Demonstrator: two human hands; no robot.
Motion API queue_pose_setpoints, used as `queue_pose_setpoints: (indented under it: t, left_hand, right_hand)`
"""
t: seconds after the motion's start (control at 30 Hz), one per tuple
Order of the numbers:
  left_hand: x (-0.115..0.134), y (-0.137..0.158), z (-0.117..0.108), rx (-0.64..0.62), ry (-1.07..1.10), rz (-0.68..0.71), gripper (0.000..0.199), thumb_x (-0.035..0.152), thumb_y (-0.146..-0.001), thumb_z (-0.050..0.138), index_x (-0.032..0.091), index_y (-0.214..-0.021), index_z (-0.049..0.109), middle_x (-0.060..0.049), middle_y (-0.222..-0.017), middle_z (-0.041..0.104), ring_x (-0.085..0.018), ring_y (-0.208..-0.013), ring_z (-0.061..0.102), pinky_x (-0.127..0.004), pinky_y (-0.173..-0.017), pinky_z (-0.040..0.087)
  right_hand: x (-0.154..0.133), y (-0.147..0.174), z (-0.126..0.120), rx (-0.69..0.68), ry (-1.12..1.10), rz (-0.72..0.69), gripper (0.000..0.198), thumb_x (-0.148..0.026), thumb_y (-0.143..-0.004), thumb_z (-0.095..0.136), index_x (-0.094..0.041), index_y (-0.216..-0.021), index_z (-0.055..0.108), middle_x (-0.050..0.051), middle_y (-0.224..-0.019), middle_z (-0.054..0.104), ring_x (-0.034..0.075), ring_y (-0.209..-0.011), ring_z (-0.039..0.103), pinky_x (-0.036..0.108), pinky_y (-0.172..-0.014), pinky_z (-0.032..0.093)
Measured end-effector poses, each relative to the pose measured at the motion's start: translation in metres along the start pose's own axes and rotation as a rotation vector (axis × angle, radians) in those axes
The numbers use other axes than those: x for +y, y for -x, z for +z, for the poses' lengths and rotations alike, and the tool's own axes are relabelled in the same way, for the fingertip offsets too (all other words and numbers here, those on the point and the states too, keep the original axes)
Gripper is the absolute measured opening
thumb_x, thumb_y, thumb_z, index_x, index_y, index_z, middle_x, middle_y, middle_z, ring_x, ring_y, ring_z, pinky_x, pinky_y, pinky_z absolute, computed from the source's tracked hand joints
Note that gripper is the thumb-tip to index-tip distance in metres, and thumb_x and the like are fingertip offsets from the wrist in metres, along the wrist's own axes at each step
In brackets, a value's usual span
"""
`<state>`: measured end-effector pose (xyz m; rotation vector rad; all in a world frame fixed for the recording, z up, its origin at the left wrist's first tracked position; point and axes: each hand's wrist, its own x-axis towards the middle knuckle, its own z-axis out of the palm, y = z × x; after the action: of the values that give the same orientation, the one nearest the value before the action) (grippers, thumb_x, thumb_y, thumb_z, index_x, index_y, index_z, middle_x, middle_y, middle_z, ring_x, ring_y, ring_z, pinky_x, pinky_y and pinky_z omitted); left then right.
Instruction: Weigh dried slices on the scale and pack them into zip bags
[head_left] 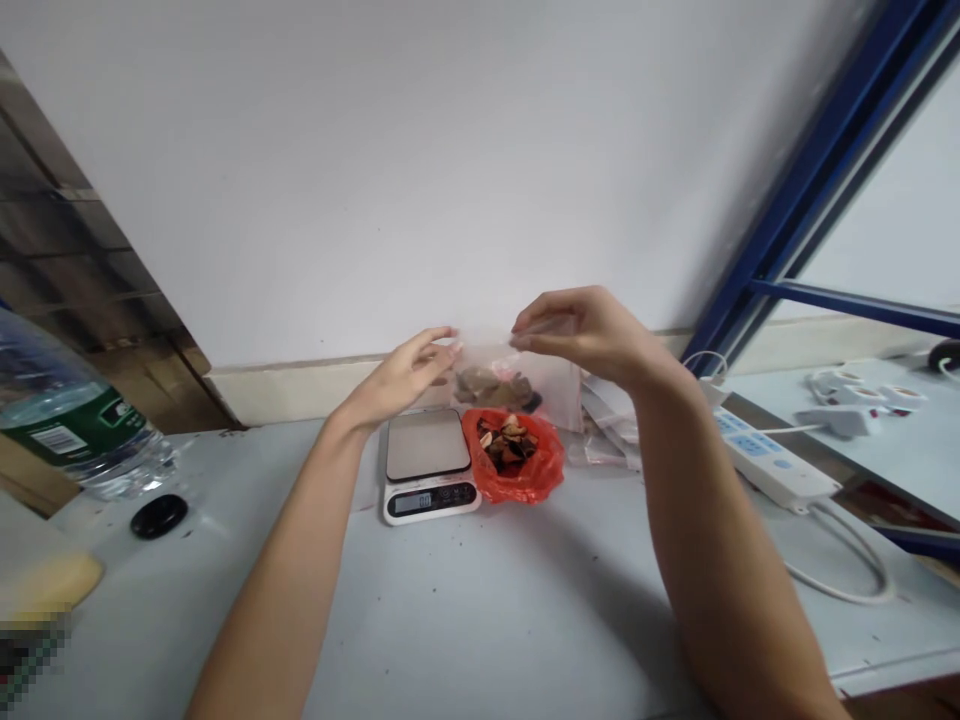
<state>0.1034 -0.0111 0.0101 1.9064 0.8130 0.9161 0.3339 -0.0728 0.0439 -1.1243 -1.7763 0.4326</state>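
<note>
Between my hands hangs a clear plastic bag (559, 392) with brownish dried pieces in its bottom, above and behind the red bag. My left hand (409, 372) pinches its upper left edge. At its upper right, my right hand (581, 330) has thumb and fingers closed on the plastic. Below is an open red plastic bag (544, 470) holding dark and tan dried slices (511, 440). A white kitchen scale (427, 450) stands beside it on the left, its plate bare and its display showing what looks like 0.0.
More clear bags (611, 425) lie right of the red bag. A power strip (772, 465) with a white cable is farther right, near a blue metal frame (750, 270). At left are a large water bottle (82, 430) and a black round object (159, 516). A wall rises behind the table.
</note>
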Motion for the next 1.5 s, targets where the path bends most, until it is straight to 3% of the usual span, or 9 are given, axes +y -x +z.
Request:
queue_pose_setpoints:
  t: [0.13,0.3,0.47,0.63,0.7,0.83,0.9,1.27,1.5]
  left_hand:
    - [-0.009,-0.004,-0.009,0.053,0.261,-0.056,0.038,0.042,-0.074,0.081,0.021,-0.095,0.056,0.003,-0.073,0.066,-0.015,-0.074,0.067,-0.026,-0.067,0.054]
    - [-0.011,-0.003,-0.024,0.233,0.203,-0.038,0.034,0.035,-0.076,0.077,0.023,-0.089,0.047,0.003,-0.067,0.068,-0.011,-0.049,0.056,-0.018,-0.043,0.038]
    - [-0.015,0.0,-0.03,0.376,-0.015,-0.116,0.016,0.026,-0.083,0.063,0.023,-0.091,0.049,0.003,-0.07,0.067,-0.011,-0.049,0.055,-0.021,-0.047,0.042]
    - [-0.018,0.0,-0.03,0.509,-0.414,-0.113,0.024,0.021,-0.075,0.067,0.022,-0.095,0.054,-0.003,-0.093,0.069,-0.019,-0.083,0.068,-0.031,-0.077,0.052]
    - [-0.014,0.002,-0.027,0.362,-0.491,-0.101,0.023,0.029,-0.074,0.07,0.021,-0.092,0.059,-0.004,-0.093,0.07,-0.02,-0.083,0.067,-0.032,-0.076,0.052]
    - [-0.003,0.006,-0.017,-0.239,-0.391,-0.102,0.022,0.042,-0.075,0.07,0.019,-0.077,0.068,-0.003,-0.077,0.073,-0.02,-0.073,0.067,-0.029,-0.068,0.05]
    - [-0.002,0.006,-0.013,-0.366,-0.348,-0.11,0.019,0.037,-0.076,0.068,0.019,-0.071,0.071,-0.003,-0.073,0.074,-0.019,-0.071,0.067,-0.028,-0.068,0.049]
    - [-0.01,0.005,-0.013,-0.325,-0.215,-0.094,0.016,0.021,-0.075,0.061,0.018,-0.067,0.074,-0.004,-0.068,0.075,-0.018,-0.071,0.071,-0.026,-0.072,0.053]
    - [-0.007,0.001,-0.006,-0.231,-0.216,-0.062,0.016,0.015,-0.066,0.058,0.018,-0.058,0.071,-0.002,-0.059,0.071,-0.016,-0.06,0.067,-0.024,-0.06,0.051]
  right_hand:
    - [0.003,-0.003,0.011,-0.039,-0.091,0.024,0.029,-0.04,-0.071,0.082,-0.017,-0.087,0.074,0.008,-0.087,0.077,0.022,-0.086,0.07,0.037,-0.079,0.055]
    - [0.009,-0.004,0.013,-0.155,-0.035,0.38,0.034,-0.043,-0.072,0.083,-0.015,-0.09,0.074,0.008,-0.077,0.076,0.018,-0.07,0.068,0.033,-0.07,0.054]
    - [0.014,-0.005,0.02,-0.362,-0.107,0.412,0.026,-0.04,-0.067,0.081,-0.015,-0.066,0.072,0.004,-0.073,0.072,0.014,-0.068,0.063,0.027,-0.065,0.05]
    - [0.024,-0.009,0.039,-0.412,-0.16,0.383,0.015,-0.03,-0.065,0.075,-0.016,-0.066,0.07,-0.002,-0.064,0.066,0.011,-0.061,0.057,0.025,-0.061,0.045]
    - [0.027,-0.01,0.048,-0.406,-0.155,0.356,0.012,-0.027,-0.067,0.072,-0.016,-0.064,0.067,-0.003,-0.061,0.064,0.01,-0.059,0.054,0.024,-0.06,0.043]
    - [0.026,-0.011,0.062,-0.417,-0.178,0.308,0.007,-0.02,-0.072,0.066,-0.016,-0.067,0.065,-0.004,-0.063,0.065,0.01,-0.06,0.057,0.024,-0.062,0.044]
    - [0.022,-0.01,0.066,-0.423,-0.216,0.319,0.004,-0.016,-0.074,0.064,-0.017,-0.07,0.064,-0.002,-0.067,0.069,0.011,-0.066,0.063,0.023,-0.066,0.047]
    - [0.019,-0.007,0.068,-0.343,-0.317,0.377,0.019,-0.009,-0.069,0.068,-0.02,-0.078,0.055,-0.002,-0.069,0.071,0.013,-0.068,0.068,0.026,-0.069,0.053]
    - [0.006,-0.006,0.075,-0.217,-0.158,0.363,0.027,-0.006,-0.065,0.063,-0.022,-0.066,0.041,-0.007,-0.054,0.06,0.012,-0.057,0.061,0.023,-0.057,0.044]
